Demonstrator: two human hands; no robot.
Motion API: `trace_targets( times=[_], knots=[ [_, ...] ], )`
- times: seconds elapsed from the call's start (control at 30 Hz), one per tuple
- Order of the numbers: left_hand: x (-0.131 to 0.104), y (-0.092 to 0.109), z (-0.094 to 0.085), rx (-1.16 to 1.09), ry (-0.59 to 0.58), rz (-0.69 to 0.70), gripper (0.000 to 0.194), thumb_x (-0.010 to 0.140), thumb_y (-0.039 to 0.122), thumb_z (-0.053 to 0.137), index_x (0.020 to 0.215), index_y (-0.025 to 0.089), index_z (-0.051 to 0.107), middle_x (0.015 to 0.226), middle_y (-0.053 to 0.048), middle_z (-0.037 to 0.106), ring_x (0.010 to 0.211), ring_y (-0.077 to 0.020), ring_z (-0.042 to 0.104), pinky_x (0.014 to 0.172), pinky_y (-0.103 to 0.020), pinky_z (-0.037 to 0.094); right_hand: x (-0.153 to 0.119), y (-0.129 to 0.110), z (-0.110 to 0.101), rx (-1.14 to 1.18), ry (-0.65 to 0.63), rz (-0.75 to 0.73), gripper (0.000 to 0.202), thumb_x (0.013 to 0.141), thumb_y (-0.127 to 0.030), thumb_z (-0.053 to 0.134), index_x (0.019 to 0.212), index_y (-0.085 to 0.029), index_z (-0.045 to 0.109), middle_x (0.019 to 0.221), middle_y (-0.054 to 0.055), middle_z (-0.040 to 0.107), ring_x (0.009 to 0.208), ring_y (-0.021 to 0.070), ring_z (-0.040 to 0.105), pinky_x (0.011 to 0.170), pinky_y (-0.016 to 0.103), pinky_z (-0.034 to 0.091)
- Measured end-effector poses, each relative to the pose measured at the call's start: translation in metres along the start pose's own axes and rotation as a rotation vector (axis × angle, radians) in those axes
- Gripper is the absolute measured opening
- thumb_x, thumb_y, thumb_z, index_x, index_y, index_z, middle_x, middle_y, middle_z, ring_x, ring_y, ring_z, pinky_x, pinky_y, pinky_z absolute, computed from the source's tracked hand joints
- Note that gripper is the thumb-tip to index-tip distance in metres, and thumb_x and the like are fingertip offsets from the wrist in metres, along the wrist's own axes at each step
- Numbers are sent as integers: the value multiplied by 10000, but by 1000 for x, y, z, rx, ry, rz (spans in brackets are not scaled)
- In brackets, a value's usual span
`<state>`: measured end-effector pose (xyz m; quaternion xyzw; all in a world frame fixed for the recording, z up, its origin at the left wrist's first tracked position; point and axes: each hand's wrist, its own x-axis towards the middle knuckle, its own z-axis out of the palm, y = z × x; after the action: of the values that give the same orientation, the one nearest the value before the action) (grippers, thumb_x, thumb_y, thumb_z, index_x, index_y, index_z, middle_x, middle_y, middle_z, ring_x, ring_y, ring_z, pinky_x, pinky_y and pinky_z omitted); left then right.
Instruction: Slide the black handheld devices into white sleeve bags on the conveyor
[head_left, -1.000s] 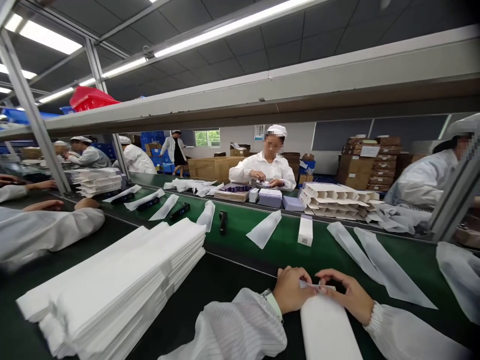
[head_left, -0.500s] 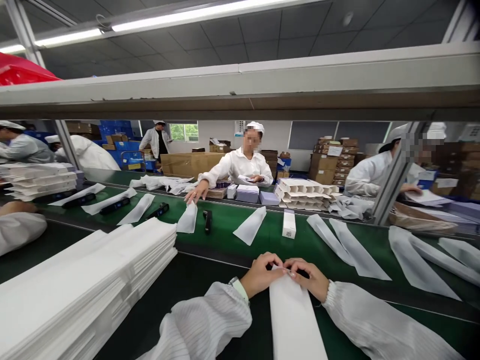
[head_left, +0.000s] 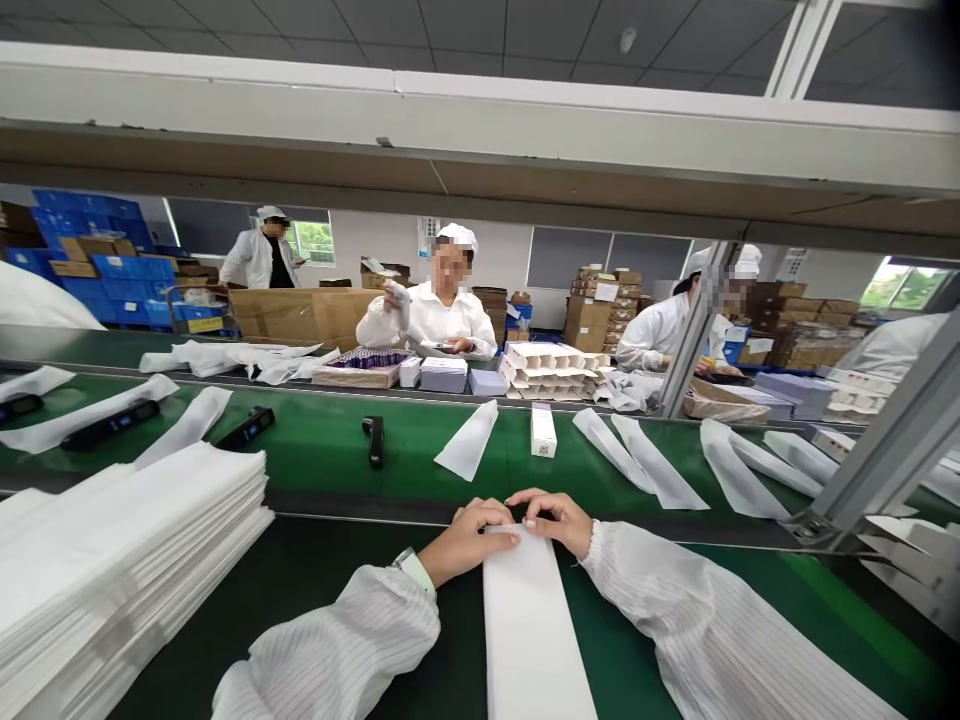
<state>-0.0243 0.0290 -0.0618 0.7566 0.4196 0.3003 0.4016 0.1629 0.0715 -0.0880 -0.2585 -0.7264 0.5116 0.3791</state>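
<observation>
A long, flat stack of white sheets (head_left: 532, 620) lies in front of me, its far end between my two hands. My left hand (head_left: 472, 540) is closed around the far left corner, thumb on top and fingers curled over the edge. At the right corner, my right hand (head_left: 559, 520) holds the same end, its thumb on top and index finger reaching along the far edge. Whether the fingers part single sheets is too small to tell. A taller pile of similar white sheets (head_left: 172, 530) stands to my left.
Beyond my hands runs a green conveyor belt (head_left: 300, 440) with loose white strips (head_left: 469, 440), black handheld devices (head_left: 373, 442) and a small white box (head_left: 543, 430). A co-worker (head_left: 442, 310) sits across it. A metal post (head_left: 862, 480) rises at right; a shelf (head_left: 480, 130) spans overhead.
My view has turned to the right. My right hand's index finger has stretched out over the far edge. The co-worker opposite has lifted a white strip off the belt.
</observation>
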Motion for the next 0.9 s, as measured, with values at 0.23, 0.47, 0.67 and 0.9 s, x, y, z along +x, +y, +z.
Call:
trace_targets(
  times=[0.23, 0.47, 0.67, 0.9],
  knots=[
    [-1, 0, -1, -158, -16, 14, 198, 697, 372, 564, 622, 201, 628, 904, -26, 512, 980, -204, 413, 840, -297, 320, -1, -7, 1, -55, -39, -47, 218, 620, -306, 671, 777, -168, 609, 1064, 81, 527, 1034, 216, 454, 900, 382, 310],
    [-1, 0, -5, -308, -22, 28, 194, 688, 356, 584, 619, 177, 614, 881, -30, 474, 901, -187, 431, 760, -274, 359, -1, -9, 3, -73, -135, 31, 216, 582, -316, 693, 526, -140, 583, 1032, 65, 536, 983, 205, 475, 880, 355, 320],
    [-1, 2, -4, -438, -16, 59, 242, 770, 315, 462, 631, 144, 561, 877, -27, 471, 786, -142, 458, 714, -250, 365, -1, -8, 3, -182, -108, 75, 255, 641, -382, 633, 523, -155, 618, 969, 60, 562, 974, 204, 468, 888, 360, 302],
    [-1, 5, 5, -394, 6, 36, 287, 746, 370, 517, 571, 143, 502, 594, 30, 412, 597, -98, 397, 594, -216, 317, 20, -24, -3, -158, 53, 60, 292, 726, -414, 525, 834, -155, 607, 923, 60, 576, 870, 162, 524, 820, 329, 387]
  ],
)
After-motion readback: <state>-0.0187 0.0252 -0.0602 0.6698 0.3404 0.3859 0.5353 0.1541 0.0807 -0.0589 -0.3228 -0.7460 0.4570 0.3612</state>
